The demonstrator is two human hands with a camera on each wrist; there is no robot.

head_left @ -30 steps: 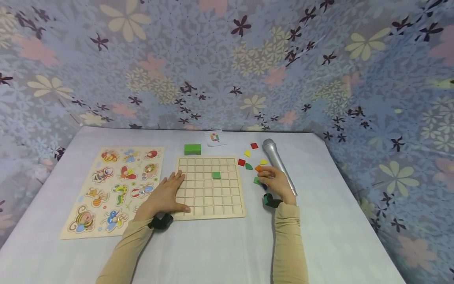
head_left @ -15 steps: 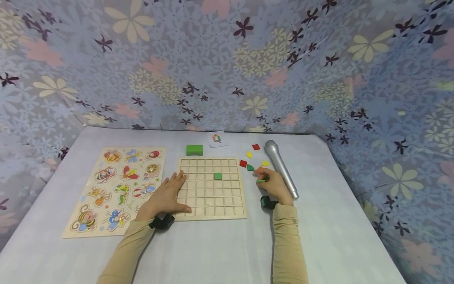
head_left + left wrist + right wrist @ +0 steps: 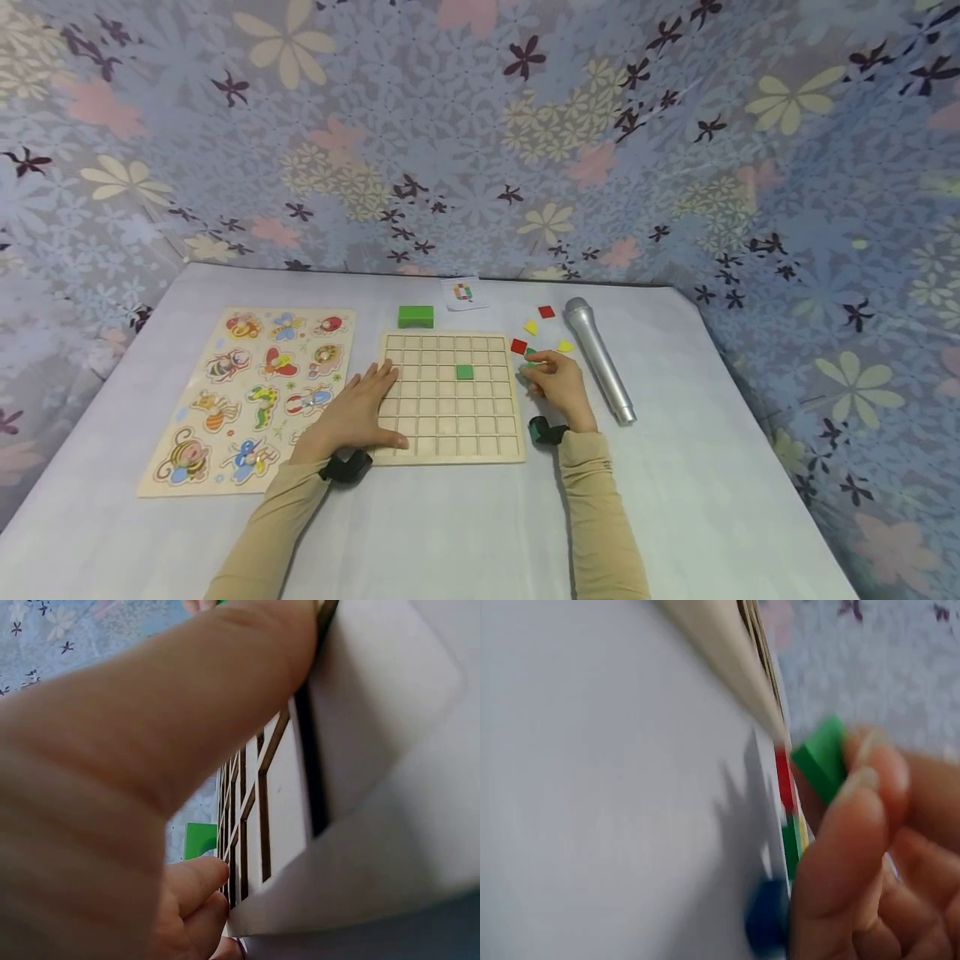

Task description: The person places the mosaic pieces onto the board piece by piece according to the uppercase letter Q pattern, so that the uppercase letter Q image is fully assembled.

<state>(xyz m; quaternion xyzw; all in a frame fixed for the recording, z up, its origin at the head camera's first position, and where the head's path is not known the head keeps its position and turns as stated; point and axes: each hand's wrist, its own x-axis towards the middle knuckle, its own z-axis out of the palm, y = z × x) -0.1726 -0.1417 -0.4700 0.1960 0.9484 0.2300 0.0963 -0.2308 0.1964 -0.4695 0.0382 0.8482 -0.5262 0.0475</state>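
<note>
My left hand rests on the left edge of the wooden grid board, fingers spread. In the left wrist view its thumb crosses above the board's slots. One green square tile lies in a cell of the grid. Right of the board, my right hand pinches a small green tile between thumb and fingertips. Below that hand, a red tile and another green tile show in the right wrist view. A blurred blue piece is near the thumb; whether the hand touches it, I cannot tell.
A silver microphone lies to the right. Yellow tiles and red tiles lie behind my right hand. A green block and a pattern card are beyond the board. An insect puzzle board lies left.
My right hand has picked up the green tile and moved left with it, toward the board's right edge. The left hand stays in place on the board.
</note>
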